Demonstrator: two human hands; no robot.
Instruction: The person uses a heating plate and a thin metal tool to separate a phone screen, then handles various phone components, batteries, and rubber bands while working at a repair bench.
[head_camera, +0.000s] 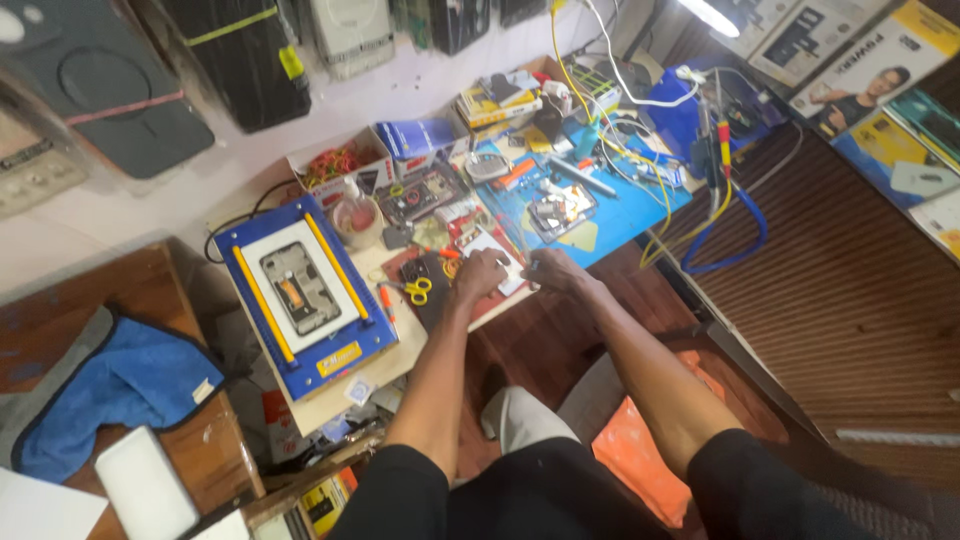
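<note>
At frame centre, the left hand (480, 275) presses flat on a phone (490, 250) to steady it on the counter (400, 350); the right hand (552, 270) pinches a thin tool beside it. Scissors (415, 290) lie left.

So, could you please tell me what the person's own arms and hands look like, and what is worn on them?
Both arms are bare from the upper arm down, each coming out of a short black sleeve of a dark top. The left hand and the right hand are bare too: no gloves. No watch, ring or band can be made out at this size.
</note>
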